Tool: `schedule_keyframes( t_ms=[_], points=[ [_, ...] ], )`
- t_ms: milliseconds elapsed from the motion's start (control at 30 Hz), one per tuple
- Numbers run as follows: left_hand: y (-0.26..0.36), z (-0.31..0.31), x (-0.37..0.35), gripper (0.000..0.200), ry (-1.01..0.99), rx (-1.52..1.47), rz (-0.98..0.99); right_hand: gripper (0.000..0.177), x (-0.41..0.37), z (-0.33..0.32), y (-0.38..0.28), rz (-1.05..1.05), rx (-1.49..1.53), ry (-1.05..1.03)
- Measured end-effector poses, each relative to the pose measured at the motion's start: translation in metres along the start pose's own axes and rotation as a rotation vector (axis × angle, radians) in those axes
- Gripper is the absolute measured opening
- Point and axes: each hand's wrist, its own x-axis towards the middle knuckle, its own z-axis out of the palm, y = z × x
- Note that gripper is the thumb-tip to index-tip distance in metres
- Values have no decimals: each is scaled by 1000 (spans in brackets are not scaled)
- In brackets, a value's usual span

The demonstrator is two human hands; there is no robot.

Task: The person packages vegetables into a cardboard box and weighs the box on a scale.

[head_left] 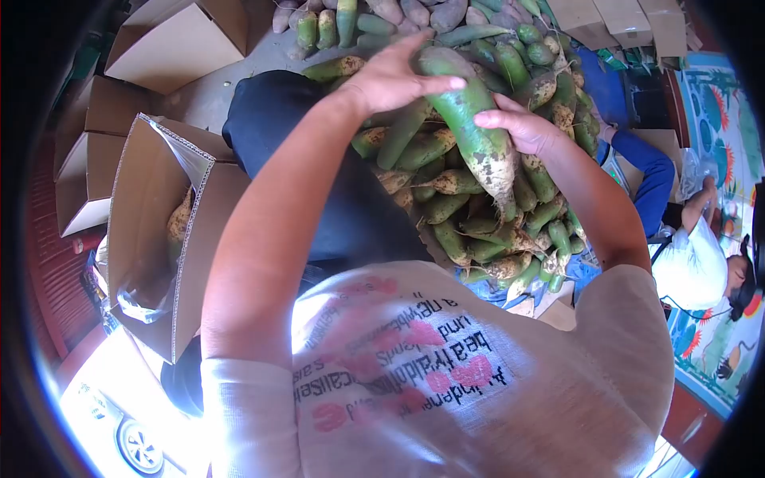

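A large green radish (470, 119), pale and muddy at its root end, is held tilted above a heap of radishes. My left hand (390, 80) lies against its upper left side, thumb across the front and fingers stretched along the top end. On the other side my right hand (522, 127) grips it, with the thumb on the front and the other fingers mostly hidden behind. Just below both hands is the heap of soil-marked green radishes (446, 209). My bent leg in dark trousers (311, 183) is beside the heap.
An open cardboard box (191, 239) with a plastic liner and a radish inside stands at my left. More cartons (179, 48) are behind it, and others (629, 24) are at the upper right. Another person (693, 263) in a white shirt sits at the right.
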Motion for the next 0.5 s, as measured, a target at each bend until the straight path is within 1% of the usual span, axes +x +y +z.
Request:
schedule_keyframes(
  t_ms=[33,67,100,133,167,200,233,300,333,433,467,500],
  points=[
    [10,-1,-5,84,-23,-30,4,79,0,4,-1,-16,-40,25],
    [19,-5,-10,83,-43,-55,11,80,9,-1,10,-67,-136,39],
    [26,-10,-14,83,-60,-77,23,80,11,3,6,-115,-188,32],
    [25,-11,-16,77,14,-11,82,80,9,10,1,-163,-240,27],
    [22,-10,-17,74,37,35,87,80,8,15,-2,-206,-292,24],
    [20,-8,-19,69,69,39,91,80,12,13,1,-217,-326,75],
    [19,-6,-19,63,100,43,97,81,13,12,1,-223,-334,82],
    [25,-4,-14,55,121,68,-7,81,9,14,1,-229,-353,101],
    [29,-3,-12,51,128,77,-58,81,11,13,6,-232,-262,96],
    [8,1,14,44,256,-93,-55,81,5,11,12,-293,-304,138],
    [2,2,21,44,221,-50,-51,82,4,9,15,-296,-279,140],
    [1,6,21,45,210,-320,-128,82,3,5,18,-301,-255,141]
  ],
)
